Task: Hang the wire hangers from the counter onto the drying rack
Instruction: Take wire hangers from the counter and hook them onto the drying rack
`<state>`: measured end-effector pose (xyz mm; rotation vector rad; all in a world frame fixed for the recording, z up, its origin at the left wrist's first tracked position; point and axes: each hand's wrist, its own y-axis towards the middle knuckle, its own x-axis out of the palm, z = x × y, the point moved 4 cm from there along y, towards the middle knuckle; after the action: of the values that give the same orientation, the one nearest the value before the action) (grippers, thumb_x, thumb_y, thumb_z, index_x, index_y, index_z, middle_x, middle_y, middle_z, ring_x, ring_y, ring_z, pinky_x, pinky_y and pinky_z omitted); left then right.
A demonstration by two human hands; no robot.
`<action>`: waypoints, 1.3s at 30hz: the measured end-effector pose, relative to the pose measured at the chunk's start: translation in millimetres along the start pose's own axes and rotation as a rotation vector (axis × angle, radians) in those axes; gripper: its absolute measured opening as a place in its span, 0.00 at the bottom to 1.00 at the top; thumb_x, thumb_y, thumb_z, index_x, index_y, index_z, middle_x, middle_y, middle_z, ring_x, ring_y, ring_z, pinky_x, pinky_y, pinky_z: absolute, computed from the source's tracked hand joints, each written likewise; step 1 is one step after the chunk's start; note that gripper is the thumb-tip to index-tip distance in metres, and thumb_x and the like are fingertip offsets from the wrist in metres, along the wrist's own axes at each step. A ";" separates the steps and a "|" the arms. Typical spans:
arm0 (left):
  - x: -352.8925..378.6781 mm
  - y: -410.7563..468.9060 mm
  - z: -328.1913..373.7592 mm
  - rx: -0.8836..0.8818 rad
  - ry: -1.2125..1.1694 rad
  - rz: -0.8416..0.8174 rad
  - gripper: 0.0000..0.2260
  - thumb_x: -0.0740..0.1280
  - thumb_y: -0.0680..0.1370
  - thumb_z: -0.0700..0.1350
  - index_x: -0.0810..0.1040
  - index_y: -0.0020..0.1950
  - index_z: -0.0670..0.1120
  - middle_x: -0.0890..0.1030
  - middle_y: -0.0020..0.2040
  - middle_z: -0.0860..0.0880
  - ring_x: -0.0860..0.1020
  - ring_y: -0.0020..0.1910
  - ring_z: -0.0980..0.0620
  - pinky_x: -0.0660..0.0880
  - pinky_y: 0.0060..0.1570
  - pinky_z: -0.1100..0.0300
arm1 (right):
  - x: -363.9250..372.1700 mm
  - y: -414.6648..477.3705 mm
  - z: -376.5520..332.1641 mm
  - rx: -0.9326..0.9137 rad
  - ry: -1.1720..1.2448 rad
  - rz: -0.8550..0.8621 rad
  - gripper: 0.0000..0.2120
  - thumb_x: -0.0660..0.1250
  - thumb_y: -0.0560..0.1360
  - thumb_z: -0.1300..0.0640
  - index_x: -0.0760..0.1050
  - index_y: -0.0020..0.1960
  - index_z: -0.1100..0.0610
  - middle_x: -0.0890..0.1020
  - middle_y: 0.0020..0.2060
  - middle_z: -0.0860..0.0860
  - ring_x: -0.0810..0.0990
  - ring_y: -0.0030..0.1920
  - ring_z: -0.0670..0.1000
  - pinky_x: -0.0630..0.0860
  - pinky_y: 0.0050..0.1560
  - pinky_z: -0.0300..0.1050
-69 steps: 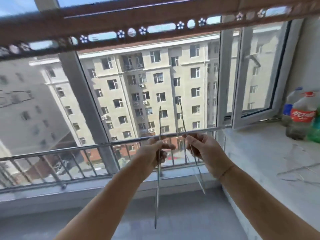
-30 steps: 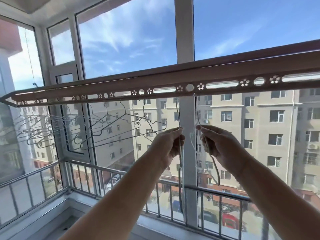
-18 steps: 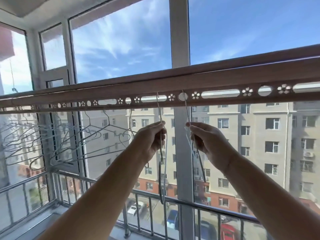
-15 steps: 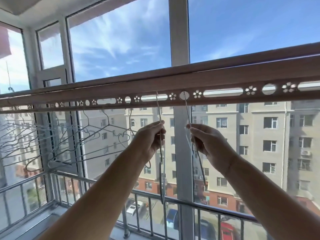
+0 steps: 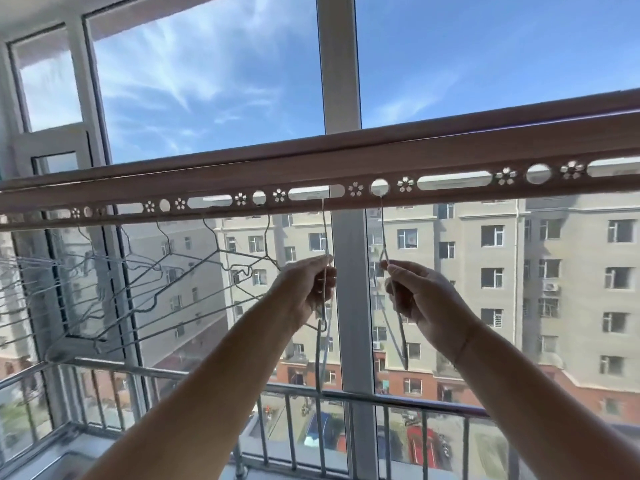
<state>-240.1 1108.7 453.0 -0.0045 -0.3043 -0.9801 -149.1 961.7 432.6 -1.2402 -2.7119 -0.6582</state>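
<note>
Left hand [image 5: 306, 289] pinches thin wire hanger [image 5: 323, 237], right hand [image 5: 420, 299] pinches second hanger [image 5: 383, 237]; both hooks in perforated brown rack rail [image 5: 450, 161], frame centre.

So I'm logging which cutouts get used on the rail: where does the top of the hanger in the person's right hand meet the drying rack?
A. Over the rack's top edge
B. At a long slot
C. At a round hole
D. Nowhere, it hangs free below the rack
C: the wire hanger held by the right hand runs straight up into a round hole in the drying rack.
</note>
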 end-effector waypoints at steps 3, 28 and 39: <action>-8.1 -3.1 -7.5 -0.044 0.090 0.018 0.06 0.62 0.79 0.44 0.76 0.45 0.44 0.79 0.40 0.47 0.76 0.39 0.52 0.69 0.39 0.58 | 0.5 -10.0 5.7 0.018 -0.011 0.029 0.08 0.60 0.78 0.62 0.77 0.52 0.59 0.76 0.31 0.51 0.70 0.30 0.47 0.69 0.28 0.33; -78.2 -58.2 -137.2 -0.366 -0.039 -0.066 0.18 0.54 0.81 0.54 0.77 0.52 0.43 0.81 0.46 0.45 0.77 0.44 0.49 0.70 0.44 0.55 | -38.3 -99.4 49.7 0.093 0.019 0.291 0.08 0.59 0.78 0.61 0.77 0.51 0.59 0.78 0.35 0.52 0.72 0.32 0.46 0.69 0.30 0.35; 49.1 -79.7 -205.5 -0.364 0.149 -0.409 0.10 0.61 0.79 0.47 0.78 0.53 0.44 0.81 0.46 0.48 0.77 0.46 0.50 0.72 0.46 0.57 | -129.4 -158.7 52.1 0.079 -0.191 0.524 0.05 0.63 0.76 0.60 0.77 0.49 0.55 0.78 0.38 0.51 0.75 0.36 0.46 0.69 0.35 0.37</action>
<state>-228.1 995.1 258.1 -0.2069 0.0175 -1.4237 -175.0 801.0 297.8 -1.9659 -2.3427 -0.3787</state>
